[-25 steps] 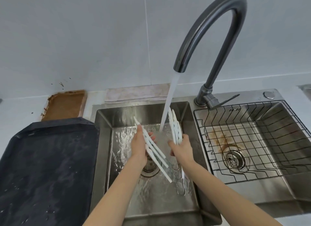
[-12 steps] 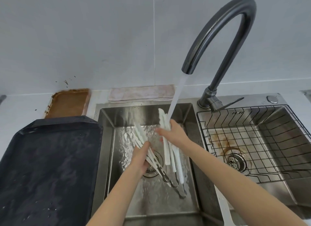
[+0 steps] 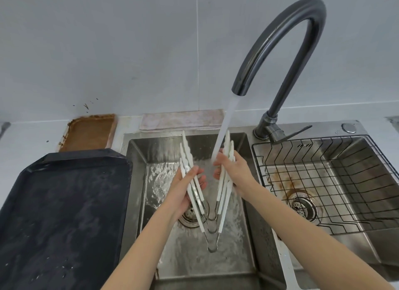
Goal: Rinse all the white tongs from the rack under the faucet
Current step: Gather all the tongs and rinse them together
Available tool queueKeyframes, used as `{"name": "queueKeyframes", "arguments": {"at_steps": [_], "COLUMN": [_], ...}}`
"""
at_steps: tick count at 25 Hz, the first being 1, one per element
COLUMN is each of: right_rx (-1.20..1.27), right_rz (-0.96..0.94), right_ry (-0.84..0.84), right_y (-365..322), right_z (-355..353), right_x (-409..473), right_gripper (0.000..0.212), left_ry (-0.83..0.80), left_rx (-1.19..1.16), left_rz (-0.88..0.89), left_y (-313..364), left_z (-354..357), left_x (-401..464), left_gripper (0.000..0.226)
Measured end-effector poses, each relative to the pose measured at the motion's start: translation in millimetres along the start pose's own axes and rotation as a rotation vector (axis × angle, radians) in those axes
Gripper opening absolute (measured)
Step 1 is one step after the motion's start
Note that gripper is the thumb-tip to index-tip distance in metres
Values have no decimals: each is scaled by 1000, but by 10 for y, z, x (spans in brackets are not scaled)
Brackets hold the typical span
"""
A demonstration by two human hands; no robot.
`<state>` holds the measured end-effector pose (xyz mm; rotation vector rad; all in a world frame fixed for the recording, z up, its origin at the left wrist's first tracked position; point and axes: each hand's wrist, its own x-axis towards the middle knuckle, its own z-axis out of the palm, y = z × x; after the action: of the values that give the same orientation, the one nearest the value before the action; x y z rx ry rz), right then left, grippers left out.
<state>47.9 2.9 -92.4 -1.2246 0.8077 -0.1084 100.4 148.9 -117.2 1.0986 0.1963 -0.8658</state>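
tongs (image 3: 195, 188) spread | left hand (image 3: 185, 190) | right hand (image 3: 234, 175) | over sink (image 3: 138, 181)
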Motion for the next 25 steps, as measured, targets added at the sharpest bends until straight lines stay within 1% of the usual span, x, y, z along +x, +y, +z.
{"name": "queueKeyframes", "arguments": {"at_steps": [2,4,6,8,10,12,15,17,21,23,25], "right_rx": [86,100,90,33,-79,-229,-380,-367,-261,-242,-200], "right_rz": [19,87,151,152,102,58,63,55,-17,-45,-69], "right_ry": [24,81,126,109,80,76,103,146,239,321,393], "right_y": [33,71,110,141,145,126,52,-43,-248,-330,-403], "right_z": [-91,-199,-281,-331,-362,-396,-455,-552,-848,-993,-1109], "right_x": [-31,-69,-113,-159,-185,-194,-163,-144,-122,-96,-52], "right_gripper": [18,33,41,43,43,41,46,48,37,39,44], "left_ry": [-57,-115,-135,-143,-129,-97,-25,24,170,231,264], "left_rx": [150,327,558,712,785,850,896,902,850,774,586], "left_rz": [40,71,133,171,182,194,233,269,285,250,168], "left_y": [108,197,264,330,383,410,418,412,386,373,362], "left_z": [89,210,342,456,509,530,532,539,534,520,488], "left_x": [1,-5,-4,0,11,11,-35,-77,-118,-119,-119], "left_gripper": [20,28,32,37,51,58,55,51,48,47,46]}}
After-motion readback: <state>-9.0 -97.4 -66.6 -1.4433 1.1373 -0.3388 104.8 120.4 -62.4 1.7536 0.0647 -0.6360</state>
